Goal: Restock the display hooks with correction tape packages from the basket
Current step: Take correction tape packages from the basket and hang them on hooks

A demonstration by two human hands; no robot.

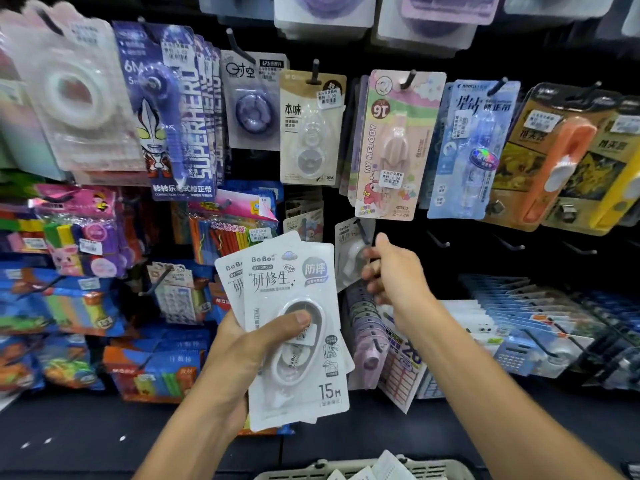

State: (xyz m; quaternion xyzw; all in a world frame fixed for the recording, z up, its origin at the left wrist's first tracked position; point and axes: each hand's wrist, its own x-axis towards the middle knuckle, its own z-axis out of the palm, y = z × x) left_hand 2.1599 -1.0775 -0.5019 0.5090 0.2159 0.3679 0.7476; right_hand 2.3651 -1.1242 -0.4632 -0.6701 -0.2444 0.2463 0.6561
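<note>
You hold a fan of white packs [294, 327] in your left hand [242, 348], thumb pressed across the front blister and fingers curled behind, so the stack stays face-up and ready to feed one at a time. At least two packs show in the fan, with edges of perhaps more beneath; I cannot count them exactly. Your right hand [394, 271] reaches up to the hook [363, 233] just right of the fan, fingers curled at one pack [349, 258] that hangs there, likely steadying it on the hook; whether the fingers actually pinch it is hard to tell. That pack is tilted, its top hole up at the hook. To the right, three bare hooks [438, 240] stick out of the dark panel, so there seems to be room left to fill. The basket [363, 469] sits at the bottom edge, below your arms, with a few more white packs showing in it. Above hang other brands, such as the pink pack [391, 147]
</note>
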